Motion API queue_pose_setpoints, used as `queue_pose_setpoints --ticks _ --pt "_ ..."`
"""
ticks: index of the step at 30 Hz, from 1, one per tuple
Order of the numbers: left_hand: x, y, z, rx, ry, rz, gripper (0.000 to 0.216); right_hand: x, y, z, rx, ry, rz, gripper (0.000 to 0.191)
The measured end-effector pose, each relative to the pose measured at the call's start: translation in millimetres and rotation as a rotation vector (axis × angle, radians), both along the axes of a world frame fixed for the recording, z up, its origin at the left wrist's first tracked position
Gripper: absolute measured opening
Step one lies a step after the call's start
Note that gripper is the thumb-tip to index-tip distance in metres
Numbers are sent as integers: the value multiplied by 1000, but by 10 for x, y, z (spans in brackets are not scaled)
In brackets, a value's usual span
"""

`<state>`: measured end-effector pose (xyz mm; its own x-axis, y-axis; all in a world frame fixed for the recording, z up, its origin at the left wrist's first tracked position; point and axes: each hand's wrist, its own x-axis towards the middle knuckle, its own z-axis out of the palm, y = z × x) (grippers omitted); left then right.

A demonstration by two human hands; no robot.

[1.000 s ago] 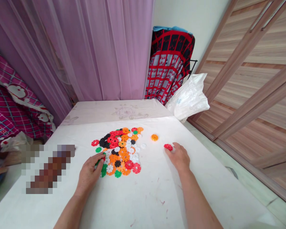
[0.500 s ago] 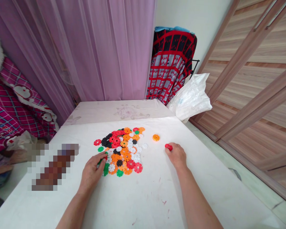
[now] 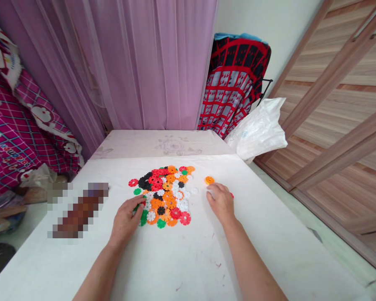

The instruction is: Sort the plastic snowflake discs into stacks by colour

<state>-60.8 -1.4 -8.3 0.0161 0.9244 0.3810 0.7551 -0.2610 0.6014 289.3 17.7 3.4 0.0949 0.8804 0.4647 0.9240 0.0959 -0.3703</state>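
Observation:
A heap of notched plastic discs (image 3: 171, 202) in red, orange, white, black and green lies flat on the white-covered table. My left hand (image 3: 127, 217) rests at the heap's left edge, thumb and fingers apart, touching the discs there; red and green show beside its fingertips. Over the table to the right of the heap is my right hand (image 3: 222, 203), fingers spread and holding nothing visible. Just beyond its fingertips sits a small orange stack of discs (image 3: 209, 180). A red disc piece (image 3: 232, 195) peeks out behind the right hand, mostly hidden by it.
A single white disc (image 3: 194, 190) lies between heap and orange stack. A blurred-out patch (image 3: 78, 213) covers something at the table's left. A white plastic bag (image 3: 258, 131) stands past the far right edge, near the wooden wardrobe (image 3: 329, 104). Purple curtains (image 3: 156, 62) hang behind.
My right hand has let go of the red piece and moved left, toward the orange stack. My left hand stays at the heap's edge. The whole view has shifted slightly.

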Motion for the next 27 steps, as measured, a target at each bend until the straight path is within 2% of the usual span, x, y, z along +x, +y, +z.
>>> queue_pose_setpoints --ticks 2,4,12,16,19,22,27 --pt "1 -2 -2 5 2 5 36 -173 72 -19 -60 66 107 21" --pt "-1 -3 -4 5 8 10 36 -284 119 -55 -107 111 151 22" --pt "-8 2 -22 10 14 4 36 -344 133 -97 -156 62 136 20" --pt "-2 0 -12 6 15 -1 35 -376 126 -66 -95 73 123 19" --pt "4 -2 4 8 12 0 35 -438 97 -13 -26 63 223 19" --pt "9 -4 17 5 11 5 36 -501 71 31 -65 33 332 17" --pt "17 -7 39 -4 16 -4 37 -565 82 14 -132 6 301 15"
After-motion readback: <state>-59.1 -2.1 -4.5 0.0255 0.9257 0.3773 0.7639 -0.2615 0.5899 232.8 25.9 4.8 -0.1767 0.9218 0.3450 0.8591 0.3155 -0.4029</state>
